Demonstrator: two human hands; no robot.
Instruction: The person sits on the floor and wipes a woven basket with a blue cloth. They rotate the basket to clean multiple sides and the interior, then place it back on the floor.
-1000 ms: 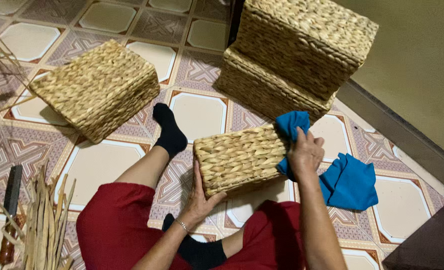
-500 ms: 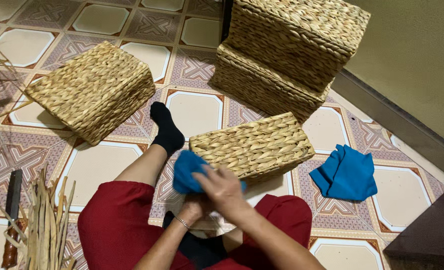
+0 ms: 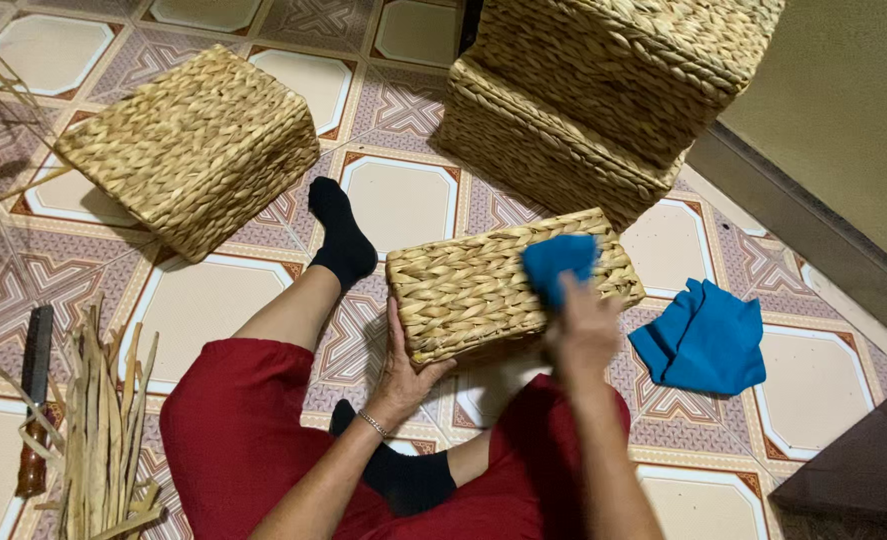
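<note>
Your left hand [image 3: 403, 372] lies open, fingers spread, against the woven basket [image 3: 493, 285]. Your right hand [image 3: 581, 330] grips a blue cloth [image 3: 557, 262] on the basket's top.

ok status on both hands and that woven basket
Left hand steadies small woven straw basket. Right hand, blurred, presses blue cloth on it. Second blue cloth lies beside.
</note>
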